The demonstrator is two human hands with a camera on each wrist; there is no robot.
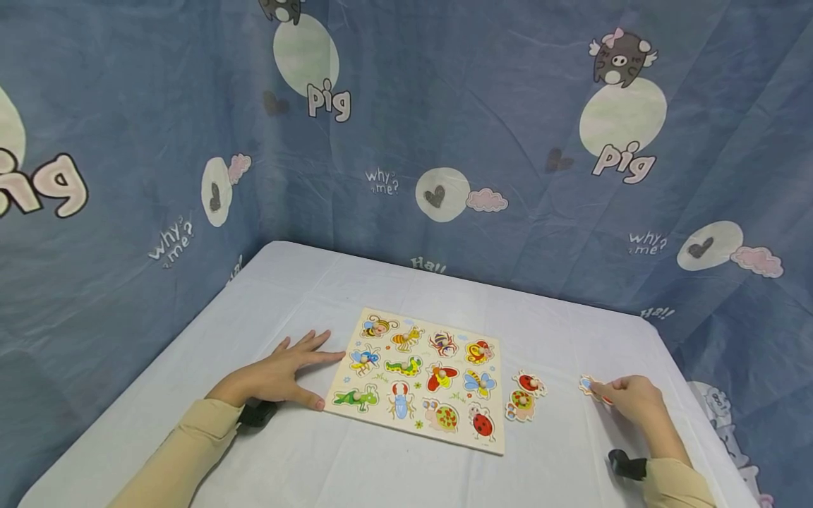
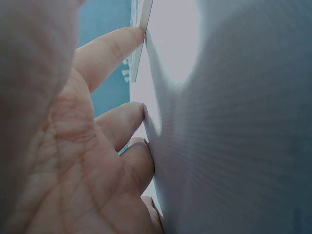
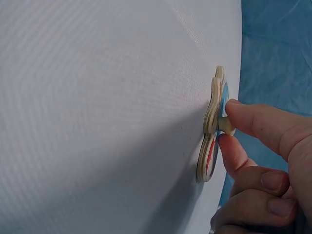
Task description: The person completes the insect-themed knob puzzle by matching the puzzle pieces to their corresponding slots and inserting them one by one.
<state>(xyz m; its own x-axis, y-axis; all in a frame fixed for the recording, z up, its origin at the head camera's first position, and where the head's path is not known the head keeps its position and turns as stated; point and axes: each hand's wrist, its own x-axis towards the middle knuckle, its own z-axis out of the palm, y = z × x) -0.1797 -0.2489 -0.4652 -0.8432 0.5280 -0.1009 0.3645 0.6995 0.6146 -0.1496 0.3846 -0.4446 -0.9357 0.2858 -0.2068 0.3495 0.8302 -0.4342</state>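
At the board's left side my left hand (image 1: 282, 372) lies with spread fingers, its thumb and index finger touching the edge of the wooden insect puzzle board (image 1: 384, 414). In the left wrist view the index fingertip (image 2: 134, 36) meets the board's edge, while other fingertips rest on the cloth. On the far right, my right hand (image 1: 635, 401) pinches the small knob (image 3: 226, 126) of a blue-and-red puzzle piece (image 3: 209, 158) between thumb and finger. That piece is at the tabletop, partly hidden by the fingers. A ladybug piece (image 1: 528, 383) and a snail piece (image 1: 521, 407) lie right of the board.
A white cloth (image 1: 394, 480) covers the table. Blue printed curtains (image 1: 521, 233) hang behind it and along its sides. Black wrist cameras (image 1: 625, 466) are strapped at both sleeves.
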